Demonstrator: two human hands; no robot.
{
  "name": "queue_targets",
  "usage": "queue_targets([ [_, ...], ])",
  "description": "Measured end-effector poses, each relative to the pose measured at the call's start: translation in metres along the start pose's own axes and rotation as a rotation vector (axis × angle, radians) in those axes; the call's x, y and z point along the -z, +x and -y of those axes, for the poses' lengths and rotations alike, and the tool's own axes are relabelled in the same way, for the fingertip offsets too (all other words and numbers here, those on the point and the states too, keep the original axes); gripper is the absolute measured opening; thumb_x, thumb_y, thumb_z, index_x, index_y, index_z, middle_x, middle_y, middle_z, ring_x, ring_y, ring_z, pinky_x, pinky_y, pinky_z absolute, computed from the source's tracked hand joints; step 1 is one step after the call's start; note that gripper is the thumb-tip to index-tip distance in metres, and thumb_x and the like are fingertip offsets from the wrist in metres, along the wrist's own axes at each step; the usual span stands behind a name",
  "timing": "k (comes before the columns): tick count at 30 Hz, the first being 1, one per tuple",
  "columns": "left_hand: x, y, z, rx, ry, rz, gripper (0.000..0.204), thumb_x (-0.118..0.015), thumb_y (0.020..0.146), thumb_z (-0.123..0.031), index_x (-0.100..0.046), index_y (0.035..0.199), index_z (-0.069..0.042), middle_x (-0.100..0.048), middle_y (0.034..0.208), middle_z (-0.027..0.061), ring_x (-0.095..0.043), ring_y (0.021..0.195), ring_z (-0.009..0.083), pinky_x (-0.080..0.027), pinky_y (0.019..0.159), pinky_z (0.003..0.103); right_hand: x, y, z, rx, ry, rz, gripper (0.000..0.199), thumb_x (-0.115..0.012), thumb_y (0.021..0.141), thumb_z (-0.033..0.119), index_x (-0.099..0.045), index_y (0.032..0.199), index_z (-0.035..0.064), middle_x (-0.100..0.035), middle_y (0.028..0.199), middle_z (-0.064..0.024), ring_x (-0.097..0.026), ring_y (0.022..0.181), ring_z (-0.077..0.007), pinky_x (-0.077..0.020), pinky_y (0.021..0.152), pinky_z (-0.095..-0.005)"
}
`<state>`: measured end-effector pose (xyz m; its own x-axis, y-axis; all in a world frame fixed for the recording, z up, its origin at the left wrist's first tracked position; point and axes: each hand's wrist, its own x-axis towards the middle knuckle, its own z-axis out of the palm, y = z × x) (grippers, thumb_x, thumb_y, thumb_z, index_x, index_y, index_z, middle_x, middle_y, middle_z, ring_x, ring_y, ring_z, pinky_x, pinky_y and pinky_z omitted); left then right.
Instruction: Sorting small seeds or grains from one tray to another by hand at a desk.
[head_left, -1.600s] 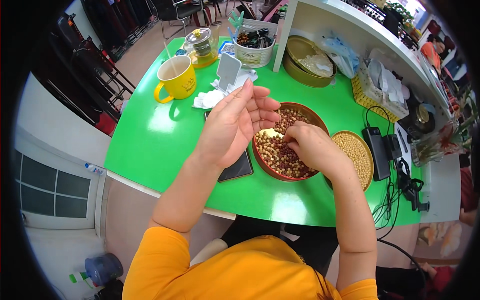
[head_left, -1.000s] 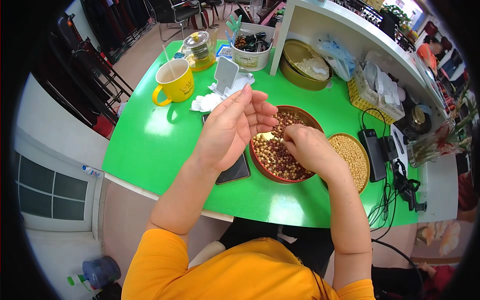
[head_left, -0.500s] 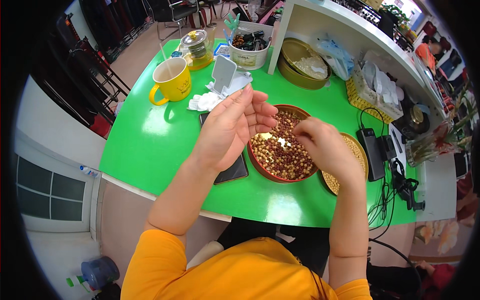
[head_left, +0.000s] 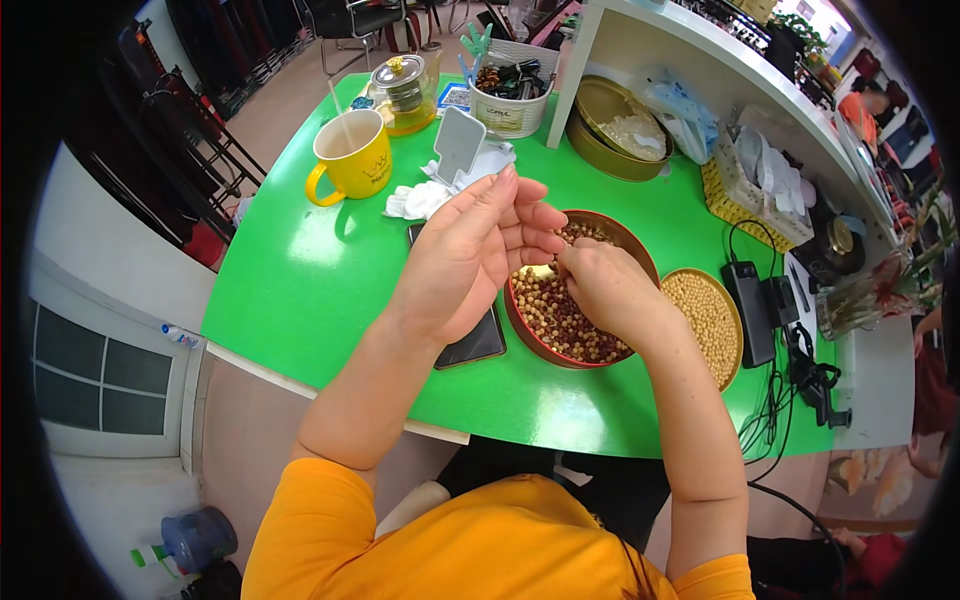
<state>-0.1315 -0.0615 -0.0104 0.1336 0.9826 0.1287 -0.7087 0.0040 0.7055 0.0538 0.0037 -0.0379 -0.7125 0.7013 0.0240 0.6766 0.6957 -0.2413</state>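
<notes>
Both hands are over the red bowl (head_left: 560,330) of brown and pale nuts, the landmark here, sitting on the green table (head_left: 300,290). The left hand (head_left: 470,255) hovers above the bowl's left rim, fingers (head_left: 535,215) curled loosely inward, cupped as if cradling something small; what it holds, if anything, I cannot tell. The right hand (head_left: 605,290) is down on the nuts at the bowl's centre, fingertips pinched narrow against the left fingers, the pinch itself hidden.

Just right of the bowl, touching or nearly so, sits a smaller dish of pale yellow kernels (head_left: 705,320). Left of the bowl, under the left wrist, lies a dark phone (head_left: 470,345). Beyond the bowl to the far left stands a yellow mug (head_left: 350,155), with crumpled white tissue (head_left: 420,200) nearer.

Risks, as I judge them: the pinch is tiny, so a nut could slip and bounce onto the table or the floor. The right forearm passes close over the kernel dish; a careless drag could tip it. Shell bits might also land on the phone.
</notes>
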Motion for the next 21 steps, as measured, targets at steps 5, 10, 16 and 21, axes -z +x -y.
queue_targets([
  [5,0.0,-0.001,0.0,-0.001,0.002,-0.012,0.029,-0.046,0.1,-0.03,-0.056,0.103,-0.003,-0.064,0.093,0.0109,-0.063,0.083,0.0194,-0.051,0.077,0.032,0.026,-0.008,0.003,-0.064,0.175,-0.028,0.009,-0.057,0.077,0.001,-0.063,0.083,-0.0015,-0.065,0.086,-0.0183,-0.062,0.085,-0.035,-0.0488,0.075,-0.0433],
  [10,-0.001,-0.003,0.0,0.0,0.007,-0.016,0.028,-0.046,0.099,-0.029,-0.056,0.103,-0.003,-0.064,0.093,0.0111,-0.063,0.083,0.0193,-0.051,0.076,0.032,0.03,-0.011,0.0,-0.144,0.231,0.115,0.01,-0.059,0.078,0.004,-0.064,0.085,-0.0017,-0.065,0.086,-0.0177,-0.062,0.084,-0.0339,-0.0485,0.074,-0.0419],
  [16,0.001,-0.001,0.001,-0.002,0.035,0.004,0.033,-0.04,0.101,-0.031,-0.056,0.106,-0.003,-0.063,0.095,0.0104,-0.061,0.085,0.0197,-0.049,0.078,0.032,0.012,-0.01,-0.002,-0.11,0.035,0.103,0.01,-0.059,0.078,0.005,-0.065,0.083,-0.001,-0.065,0.086,-0.0178,-0.062,0.083,-0.0339,-0.0487,0.075,-0.0419],
  [21,0.001,0.0,0.0,-0.002,0.033,0.003,0.032,-0.04,0.101,-0.03,-0.056,0.106,-0.002,-0.063,0.094,0.0106,-0.061,0.085,0.0198,-0.049,0.078,0.032,0.016,-0.011,0.0,-0.1,0.029,0.082,0.01,-0.059,0.079,0.006,-0.065,0.084,-0.0006,-0.064,0.086,-0.0178,-0.062,0.084,-0.0339,-0.0485,0.076,-0.0419],
])
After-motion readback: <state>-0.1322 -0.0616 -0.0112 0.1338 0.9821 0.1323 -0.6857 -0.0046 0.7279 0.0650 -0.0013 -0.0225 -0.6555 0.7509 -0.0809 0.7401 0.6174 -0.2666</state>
